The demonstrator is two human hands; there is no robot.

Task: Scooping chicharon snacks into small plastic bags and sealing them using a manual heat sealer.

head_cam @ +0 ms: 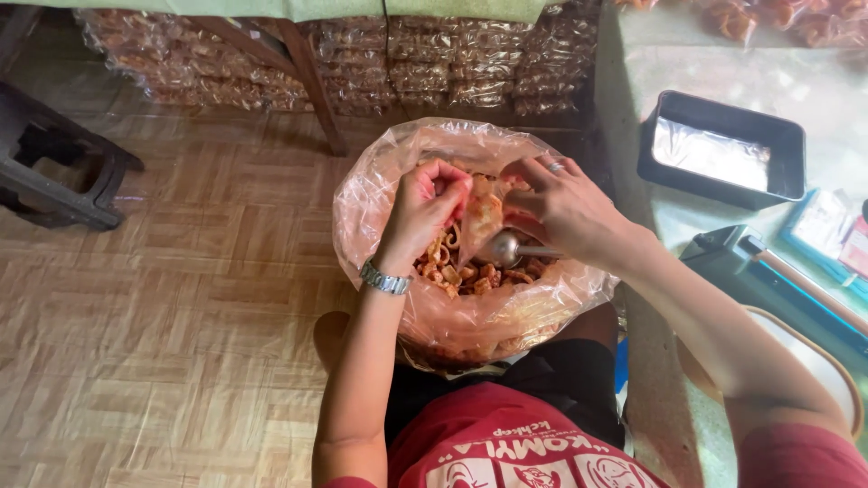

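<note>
Two hands are held over a large clear plastic bag [452, 316] of brown fried snack pieces [470, 271], which stands on the floor between the person's knees. A small clear pouch [482, 214], partly filled, is pinched at its mouth by the left hand [425, 212], fingers closed on the film. A metal spoon [506, 246] is gripped by the right hand [565, 208], fingers closed round the handle, bowl just below the pouch and above the snacks. A wristwatch [386, 279] is noted on the left wrist, a ring [556, 166] on the right hand. To the right, a black tray [723, 149] lined with foil and a black heat sealer [778, 285] rest on a low surface. Stacked snack packets [434, 72] are seen behind, a dark stool [54, 172] at far left.
</note>
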